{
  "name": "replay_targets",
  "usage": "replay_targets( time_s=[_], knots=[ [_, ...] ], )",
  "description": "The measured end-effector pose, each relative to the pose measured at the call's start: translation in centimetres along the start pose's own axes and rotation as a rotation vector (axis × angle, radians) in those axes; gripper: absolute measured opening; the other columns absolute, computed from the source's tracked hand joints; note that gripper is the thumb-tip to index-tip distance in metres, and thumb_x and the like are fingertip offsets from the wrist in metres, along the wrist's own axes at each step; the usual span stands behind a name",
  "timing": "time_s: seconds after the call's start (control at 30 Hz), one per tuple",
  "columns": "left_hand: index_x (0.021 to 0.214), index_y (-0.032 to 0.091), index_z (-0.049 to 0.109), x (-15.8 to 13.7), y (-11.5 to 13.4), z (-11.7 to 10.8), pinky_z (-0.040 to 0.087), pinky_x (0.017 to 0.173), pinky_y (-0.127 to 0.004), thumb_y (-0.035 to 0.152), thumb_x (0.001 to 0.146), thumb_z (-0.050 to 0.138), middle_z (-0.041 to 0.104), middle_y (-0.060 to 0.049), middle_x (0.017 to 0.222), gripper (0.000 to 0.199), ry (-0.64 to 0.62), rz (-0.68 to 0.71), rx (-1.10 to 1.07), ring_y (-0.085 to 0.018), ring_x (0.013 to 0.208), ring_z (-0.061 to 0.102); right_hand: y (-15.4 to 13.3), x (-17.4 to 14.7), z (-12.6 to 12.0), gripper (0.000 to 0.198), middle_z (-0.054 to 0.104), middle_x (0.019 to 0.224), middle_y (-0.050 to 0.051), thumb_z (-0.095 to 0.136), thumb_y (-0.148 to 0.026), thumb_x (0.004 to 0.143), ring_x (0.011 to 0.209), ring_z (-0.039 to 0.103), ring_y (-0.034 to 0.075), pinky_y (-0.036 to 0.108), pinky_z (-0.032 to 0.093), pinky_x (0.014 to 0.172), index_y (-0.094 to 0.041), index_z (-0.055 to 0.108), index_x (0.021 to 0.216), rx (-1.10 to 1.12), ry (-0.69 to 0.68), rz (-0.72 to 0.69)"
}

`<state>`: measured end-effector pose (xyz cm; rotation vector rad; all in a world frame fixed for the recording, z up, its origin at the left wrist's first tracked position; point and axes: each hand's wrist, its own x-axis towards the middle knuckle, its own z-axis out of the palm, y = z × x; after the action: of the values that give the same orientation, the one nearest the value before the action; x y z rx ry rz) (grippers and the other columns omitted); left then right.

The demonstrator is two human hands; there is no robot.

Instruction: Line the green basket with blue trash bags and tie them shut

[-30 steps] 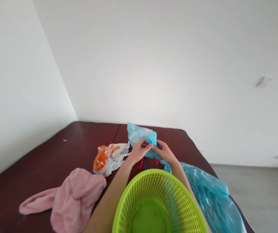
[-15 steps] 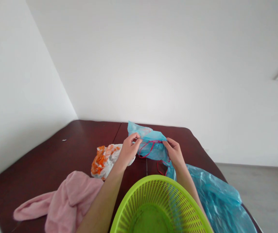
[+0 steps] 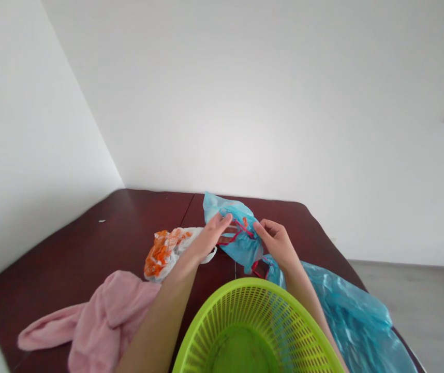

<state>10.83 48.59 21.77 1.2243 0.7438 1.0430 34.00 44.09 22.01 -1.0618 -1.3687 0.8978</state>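
Observation:
A thin blue plastic bag (image 3: 245, 251) with a red drawstring is bunched between my two hands above the far half of the table. My left hand (image 3: 216, 231) grips its left side near the gathered mouth; some fingers are hidden behind the plastic. At the other side, the thumb and fingers of my right hand (image 3: 277, 239) are closed on the bag's gathered edge beside the red string. Below my forearms stands a green plastic basket (image 3: 202, 324) with slotted walls.
A white and orange plastic bag (image 3: 163, 256) lies crumpled left of my left hand. Nearer sits a pink fluffy cloth (image 3: 105, 316). A larger blue plastic bag (image 3: 346, 311) spreads along the right edge of the dark red table (image 3: 129, 233). White walls (image 3: 237, 103) rise behind and left.
The blue bag's mouth has been bunched tighter, and its flat upper edge is now crumpled. My left hand has shifted slightly right, and my right hand slightly left.

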Motion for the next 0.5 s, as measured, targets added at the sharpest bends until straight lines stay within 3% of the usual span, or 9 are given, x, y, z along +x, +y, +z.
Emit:
replay_targets(
  time_s=[0.07,0.17,0.33,0.4,0.5],
  knots=[
    [0.126,0.024,0.076,-0.1,-0.5,0.6,0.072,0.093,-0.041,0.077,0.087,0.099,0.088,-0.014,0.127,0.070,-0.091,0.070,0.121,-0.034,0.118,0.087,-0.1,0.0,0.3,0.072,0.045,0.067,-0.005,0.086,-0.086,0.097,0.066,0.033,0.014,0.030,0.027,0.061,-0.026,0.056,0.071,0.029,0.024,0.009],
    [0.123,0.024,0.079,0.2,-1.3,1.2,0.070,0.106,-0.048,0.060,0.083,0.108,0.090,-0.013,0.126,0.061,-0.111,0.161,0.230,-0.036,0.120,0.086,0.1,0.0,0.9,0.074,0.047,0.065,-0.005,0.092,-0.088,0.089,0.065,0.034,0.014,0.029,0.028,0.059,-0.026,0.056,0.071,0.077,0.040,0.019],
    [0.134,0.022,0.079,0.9,-1.4,0.1,0.063,0.122,-0.054,0.047,0.095,0.093,0.087,-0.015,0.143,0.049,-0.084,0.220,0.299,-0.037,0.133,0.083,0.0,0.2,0.9,0.074,0.048,0.065,-0.006,0.095,-0.087,0.088,0.065,0.037,0.013,0.027,0.034,0.059,-0.026,0.055,0.073,0.139,0.166,-0.025],
    [0.133,0.022,0.079,0.9,-1.0,-0.8,0.064,0.118,-0.050,0.042,0.094,0.088,0.088,-0.013,0.138,0.045,-0.036,0.241,0.385,-0.036,0.130,0.082,-0.2,0.2,0.6,0.073,0.050,0.069,-0.006,0.094,-0.086,0.090,0.066,0.040,0.013,0.027,0.038,0.061,-0.026,0.054,0.075,0.197,0.238,-0.033],
    [0.118,0.022,0.079,0.8,-0.5,-2.1,0.063,0.094,-0.039,0.031,0.091,0.080,0.086,-0.005,0.109,0.029,0.099,0.247,0.589,-0.029,0.104,0.079,-0.4,0.1,0.3,0.072,0.052,0.071,-0.007,0.101,-0.082,0.084,0.064,0.041,0.013,0.028,0.042,0.058,-0.028,0.053,0.078,0.360,0.376,0.007]
  ],
)
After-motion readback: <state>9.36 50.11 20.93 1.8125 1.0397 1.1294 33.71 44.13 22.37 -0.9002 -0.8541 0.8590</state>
